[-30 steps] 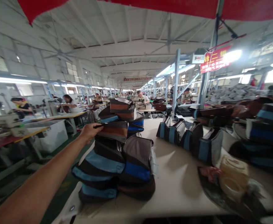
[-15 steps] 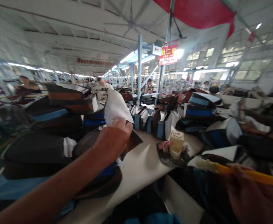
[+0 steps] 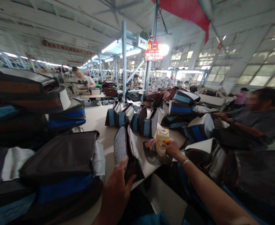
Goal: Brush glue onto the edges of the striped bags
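My left hand (image 3: 117, 184) grips an open dark bag piece (image 3: 126, 150) with a pale speckled lining, held upright at the near edge of the white table (image 3: 97, 120). My right hand (image 3: 172, 147) reaches forward over a small dark dish (image 3: 152, 156), its fingers closed on a yellow-handled tool (image 3: 166, 141) whose tip is at a pale jar (image 3: 162, 137). A pink rag (image 3: 150, 143) lies beside the jar.
Tall stacks of dark, blue and brown bag pieces (image 3: 45, 150) fill the table's left. A row of upright blue-striped bags (image 3: 130, 118) stands mid-table, more piles (image 3: 181, 104) behind. A person in grey (image 3: 257, 120) sits at the right. Other workers sit farther back.
My view swung right. My left hand carried a bag piece from the stack down to the table's near edge. My right hand moved forward with the yellow tool to the jar.
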Action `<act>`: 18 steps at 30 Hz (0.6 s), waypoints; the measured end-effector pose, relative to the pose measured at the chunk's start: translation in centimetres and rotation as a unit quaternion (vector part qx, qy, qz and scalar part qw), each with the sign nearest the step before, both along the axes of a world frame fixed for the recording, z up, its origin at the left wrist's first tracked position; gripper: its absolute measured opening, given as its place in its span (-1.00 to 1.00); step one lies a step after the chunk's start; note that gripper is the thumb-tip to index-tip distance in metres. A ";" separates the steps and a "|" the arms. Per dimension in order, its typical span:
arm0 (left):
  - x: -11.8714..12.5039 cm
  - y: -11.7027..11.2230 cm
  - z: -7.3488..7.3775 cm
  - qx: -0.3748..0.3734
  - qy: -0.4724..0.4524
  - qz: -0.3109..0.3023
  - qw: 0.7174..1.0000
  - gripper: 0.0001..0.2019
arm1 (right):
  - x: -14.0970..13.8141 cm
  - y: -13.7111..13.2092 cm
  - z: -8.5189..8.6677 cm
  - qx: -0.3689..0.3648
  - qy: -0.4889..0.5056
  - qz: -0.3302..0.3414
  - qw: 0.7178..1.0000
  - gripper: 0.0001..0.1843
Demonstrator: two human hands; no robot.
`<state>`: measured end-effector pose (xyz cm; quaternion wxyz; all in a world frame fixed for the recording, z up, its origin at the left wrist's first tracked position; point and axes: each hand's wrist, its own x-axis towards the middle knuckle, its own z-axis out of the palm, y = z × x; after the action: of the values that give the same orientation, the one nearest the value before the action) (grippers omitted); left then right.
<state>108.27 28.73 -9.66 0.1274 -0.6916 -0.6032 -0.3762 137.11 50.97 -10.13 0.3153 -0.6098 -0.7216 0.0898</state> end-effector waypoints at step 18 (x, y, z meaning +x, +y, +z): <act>-0.7 1.8 0.1 0.007 -0.211 -0.087 0.973 -0.71 | 2.9 -2.2 -2.7 0.023 0.046 0.088 0.995 -0.76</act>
<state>107.60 30.48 -9.51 -0.0311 -0.6453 -0.5512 -0.5279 139.98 48.77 -12.79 0.3529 -0.5320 -0.7589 0.1280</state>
